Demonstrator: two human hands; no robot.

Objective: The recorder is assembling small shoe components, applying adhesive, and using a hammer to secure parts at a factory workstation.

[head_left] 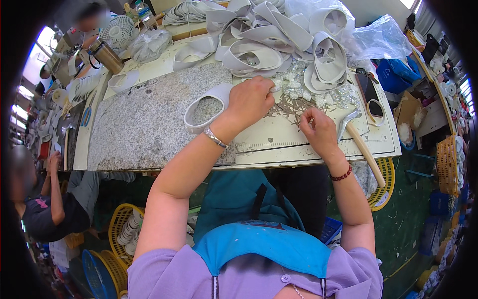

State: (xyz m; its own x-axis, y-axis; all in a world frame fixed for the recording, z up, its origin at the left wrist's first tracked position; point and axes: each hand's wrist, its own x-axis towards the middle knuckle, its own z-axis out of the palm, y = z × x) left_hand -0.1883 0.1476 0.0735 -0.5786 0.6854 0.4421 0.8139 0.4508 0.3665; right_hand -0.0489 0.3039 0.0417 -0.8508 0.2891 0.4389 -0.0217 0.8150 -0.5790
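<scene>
My left hand [251, 101] is closed over the worktable [271, 144], its fingertips at some small white pieces [295, 85]; whatever it grips is too small to name. Against its wrist lies a white band loop [193, 115], partly covered by the hand. My right hand [319, 132] pinches its thumb and finger together beside a scatter of thin brown strips [291, 106]; nothing between them can be made out. Right of it rests a hammer [366, 154] with a pale wooden handle, its metal head near the strips.
White band loops [264, 52] are heaped at the back, next to clear plastic bags [381, 37]. A speckled grey slab [144, 119] covers the left side. A phone [367, 89] lies at the right. Yellow baskets [122, 219] stand below the table. Another person [55, 214] sits at the left.
</scene>
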